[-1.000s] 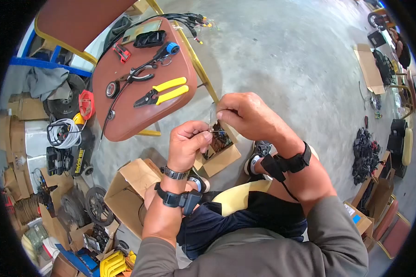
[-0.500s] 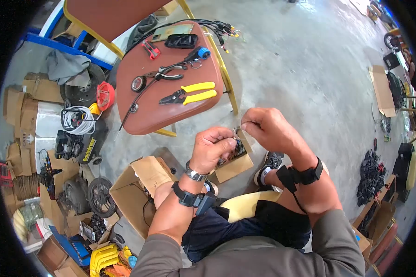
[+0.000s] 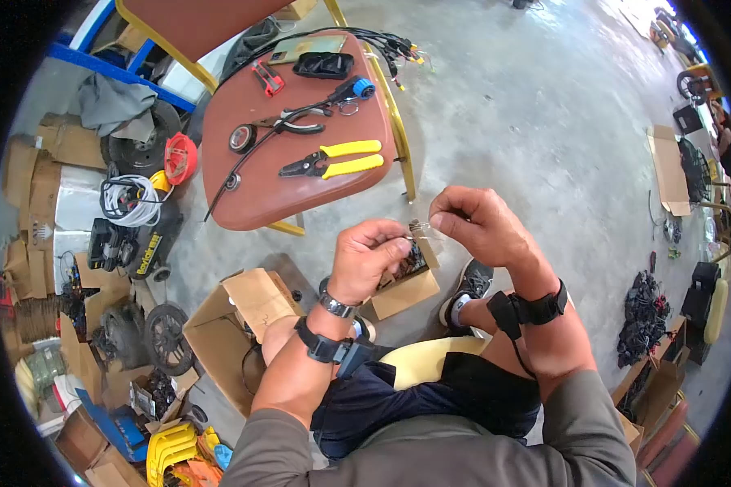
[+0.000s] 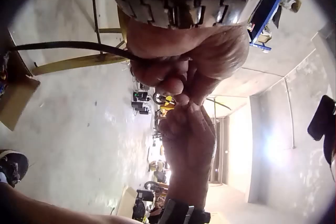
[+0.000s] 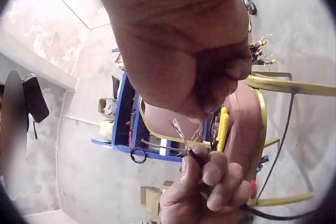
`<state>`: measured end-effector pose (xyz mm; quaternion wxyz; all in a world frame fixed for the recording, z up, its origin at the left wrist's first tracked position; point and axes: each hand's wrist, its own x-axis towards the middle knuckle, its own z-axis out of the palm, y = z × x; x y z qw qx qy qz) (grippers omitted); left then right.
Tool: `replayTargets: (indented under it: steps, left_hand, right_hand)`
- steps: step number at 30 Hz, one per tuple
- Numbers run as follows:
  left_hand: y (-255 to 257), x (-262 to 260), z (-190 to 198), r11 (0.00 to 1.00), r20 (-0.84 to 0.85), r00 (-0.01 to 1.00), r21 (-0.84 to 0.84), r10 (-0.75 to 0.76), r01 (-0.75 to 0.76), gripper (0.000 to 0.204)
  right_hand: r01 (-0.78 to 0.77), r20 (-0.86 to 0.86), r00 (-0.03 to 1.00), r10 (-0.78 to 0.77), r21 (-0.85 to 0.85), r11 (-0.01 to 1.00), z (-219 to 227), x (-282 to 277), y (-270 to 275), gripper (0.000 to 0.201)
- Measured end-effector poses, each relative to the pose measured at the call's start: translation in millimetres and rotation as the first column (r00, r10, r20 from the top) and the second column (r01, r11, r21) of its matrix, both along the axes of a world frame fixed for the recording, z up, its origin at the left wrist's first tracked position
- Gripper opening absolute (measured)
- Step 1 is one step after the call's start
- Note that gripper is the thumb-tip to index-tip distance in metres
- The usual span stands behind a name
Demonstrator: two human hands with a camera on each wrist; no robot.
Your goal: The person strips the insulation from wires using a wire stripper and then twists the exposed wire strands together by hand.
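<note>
In the head view my left hand (image 3: 369, 256) pinches the end of a black cable between thumb and fingers. In the left wrist view the black cable (image 4: 68, 45) runs into this hand from the side. Bare, splayed wire strands (image 5: 181, 132) stick out past the left fingertips in the right wrist view. My right hand (image 3: 483, 226) is just to the right, thumb and forefinger pinching at a thin strand of the wire. Its fingertips are partly hidden by the hand itself in the right wrist view.
Ahead stands a brown chair (image 3: 219, 195) bearing yellow-handled wire strippers (image 3: 353, 158), pliers (image 3: 300, 126), a tape roll (image 3: 241, 138) and a cable with a blue connector (image 3: 364, 88). Below my hands is a small cardboard box (image 3: 406, 296); a larger open box (image 3: 219, 341) is at left.
The head view has shifted, moving the chair rightward in it. My hands have drawn slightly apart, the right one moving off to the right of the left fingertips.
</note>
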<state>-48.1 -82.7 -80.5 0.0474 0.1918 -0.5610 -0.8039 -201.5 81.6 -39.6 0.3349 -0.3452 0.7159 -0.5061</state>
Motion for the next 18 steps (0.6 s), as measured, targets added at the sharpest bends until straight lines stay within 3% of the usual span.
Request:
replayTargets:
  steps: [4,13,16,18]
  left_hand:
    - [0,-1,1,1.0,0.013,1.0,-0.027,0.015,-0.015,0.014]
    - [-8,6,-1,0.999,0.018,1.0,-0.031,0.012,-0.011,0.013]
    - [-18,9,-3,0.999,-0.029,0.999,-0.032,0.042,-0.043,0.013]
    - [-25,12,-3,0.997,-0.032,0.997,-0.02,0.075,-0.076,0.013]
  right_hand:
    - [-0.043,0.142,0.988,0.058,-0.106,0.993,3,5,-1,0.015]
    - [0.086,-0.08,0.994,-0.078,0.102,0.991,0,-9,3,0.015]
    - [0.011,-0.066,0.998,-0.007,0.062,0.998,-19,-6,1,0.014]
    - [-0.045,-0.168,0.984,0.066,0.124,0.991,-24,-2,0,0.011]
